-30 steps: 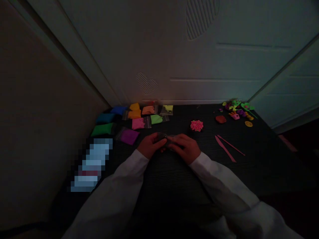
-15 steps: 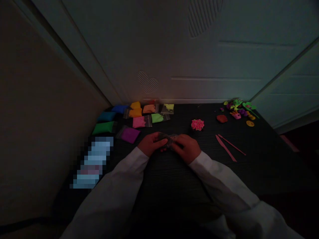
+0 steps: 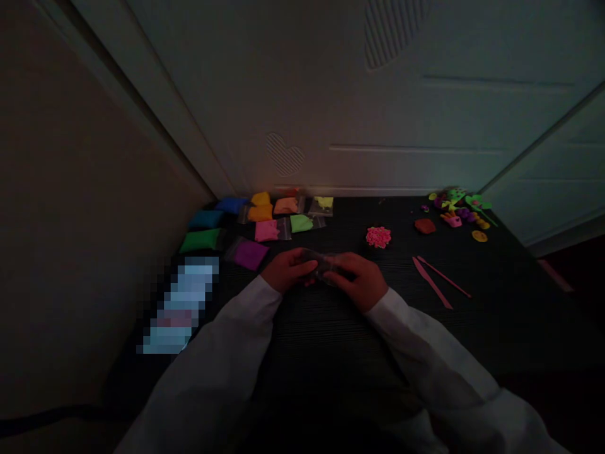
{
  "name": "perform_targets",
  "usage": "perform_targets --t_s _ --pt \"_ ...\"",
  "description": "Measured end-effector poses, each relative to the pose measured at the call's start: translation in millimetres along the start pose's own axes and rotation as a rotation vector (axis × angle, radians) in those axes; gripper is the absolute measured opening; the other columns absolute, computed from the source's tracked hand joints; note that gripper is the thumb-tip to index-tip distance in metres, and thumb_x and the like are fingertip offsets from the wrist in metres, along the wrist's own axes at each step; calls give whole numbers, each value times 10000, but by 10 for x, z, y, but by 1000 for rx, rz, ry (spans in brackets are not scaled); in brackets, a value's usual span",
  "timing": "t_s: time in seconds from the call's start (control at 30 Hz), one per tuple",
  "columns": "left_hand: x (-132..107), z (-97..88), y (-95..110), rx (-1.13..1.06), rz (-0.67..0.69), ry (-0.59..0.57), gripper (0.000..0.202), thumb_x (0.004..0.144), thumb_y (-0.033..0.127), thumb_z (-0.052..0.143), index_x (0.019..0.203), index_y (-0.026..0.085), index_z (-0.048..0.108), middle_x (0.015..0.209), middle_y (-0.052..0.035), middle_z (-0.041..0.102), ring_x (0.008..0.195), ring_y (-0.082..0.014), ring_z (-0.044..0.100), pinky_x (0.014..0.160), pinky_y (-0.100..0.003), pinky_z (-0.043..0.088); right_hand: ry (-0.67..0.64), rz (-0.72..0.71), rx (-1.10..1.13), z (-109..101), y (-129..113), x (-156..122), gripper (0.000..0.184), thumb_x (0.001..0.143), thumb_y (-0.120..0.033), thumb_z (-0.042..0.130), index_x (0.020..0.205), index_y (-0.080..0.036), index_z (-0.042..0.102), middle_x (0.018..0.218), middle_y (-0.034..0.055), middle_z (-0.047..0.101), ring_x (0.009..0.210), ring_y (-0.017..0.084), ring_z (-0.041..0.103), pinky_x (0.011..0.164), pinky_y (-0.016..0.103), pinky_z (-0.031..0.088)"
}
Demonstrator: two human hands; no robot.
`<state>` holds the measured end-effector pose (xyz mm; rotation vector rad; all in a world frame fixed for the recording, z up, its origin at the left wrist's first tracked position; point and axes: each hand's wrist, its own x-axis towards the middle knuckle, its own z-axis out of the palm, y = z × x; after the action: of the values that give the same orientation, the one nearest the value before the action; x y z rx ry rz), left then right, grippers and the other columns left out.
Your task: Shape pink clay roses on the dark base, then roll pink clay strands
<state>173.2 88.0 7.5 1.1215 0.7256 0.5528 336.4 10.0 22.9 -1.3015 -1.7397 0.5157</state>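
Observation:
Between my two hands is a dark, clear-edged plastic bag (image 3: 321, 263), held just above the table; its contents are too dim to make out. My left hand (image 3: 289, 270) pinches its left side with the thumb on top. From the other side, my right hand (image 3: 358, 279) grips it, fingers closed. Just beyond the right hand stands a pink, petalled clay piece (image 3: 379, 237) on a dark base. A purple clay bag (image 3: 251, 254) lies beside my left hand. To the right are a pink modelling knife (image 3: 432, 282) and a thin pink stick tool (image 3: 444, 276).
Bags of coloured clay, among them a green one (image 3: 202, 240) and a pink one (image 3: 267, 230), fill the back left. A phone with a blurred screen (image 3: 182, 306) lies at left. A red lump (image 3: 425, 226) and small clay figures (image 3: 460, 208) sit back right, before a white panel (image 3: 312, 94).
The view has shifted slightly, so the table things appear a little further right. Both hands still hold the bag, with the right fingers slightly re-placed on it.

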Motion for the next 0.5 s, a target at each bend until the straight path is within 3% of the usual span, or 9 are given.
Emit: perform_targets --t_s 0.33,0.5 --pt "3 -34 -44 125 22 -37 271 614 288 653 799 132 529 582 16 578 443 -69 509 411 -186 407 -45 17 -37 66 -9 16 157 739 -232 538 848 -160 625 785 40 589 732 118 536 677 238 423" --pt "32 -41 0 48 64 42 261 590 293 665 754 126 549 539 19 558 387 -56 472 343 -163 356 -138 197 220 -45 -10 27 145 717 -280 561 807 -180 615 773 11 606 713 119 548 664 256 422"
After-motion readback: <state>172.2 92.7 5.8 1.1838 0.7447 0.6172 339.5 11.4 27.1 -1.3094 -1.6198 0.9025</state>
